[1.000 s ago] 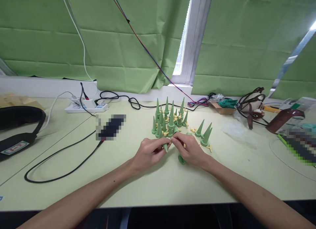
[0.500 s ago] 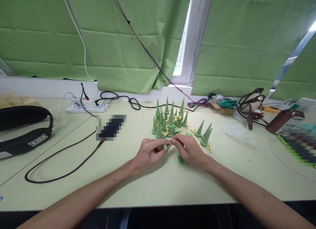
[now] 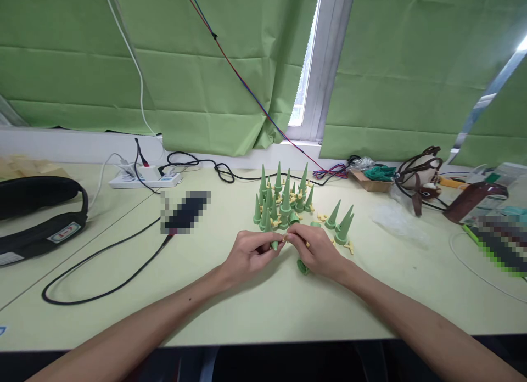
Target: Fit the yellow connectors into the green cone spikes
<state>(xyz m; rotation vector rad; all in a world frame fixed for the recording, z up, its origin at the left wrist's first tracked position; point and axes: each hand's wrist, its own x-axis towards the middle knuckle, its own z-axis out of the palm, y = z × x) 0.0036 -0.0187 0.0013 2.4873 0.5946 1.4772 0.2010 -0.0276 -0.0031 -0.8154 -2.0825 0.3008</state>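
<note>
One green cone (image 3: pixel 274 245) tilted slightly, left grip (image 3: pixel 249 256) holding; right grip (image 3: pixel 317 249) pinched yellow piece (image 3: pixel 284 239), cone's 2 o'clock; handling judged unfinished.

Stretched in from near left and near right on bare forearms (image 3: pixel 177 306), angled inward, pinching with left hand (image 3: pixel 247 256) and right hand (image 3: pixel 317 249), with fingertips (image 3: pixel 277 237) close together at mid-scene, wrists (image 3: pixel 222 277) nearly straight.

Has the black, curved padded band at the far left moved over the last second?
Yes: the black, curved padded band has shifted rightward in the picture, its bend now nearer the white, rectangular plastic power strip.
</note>
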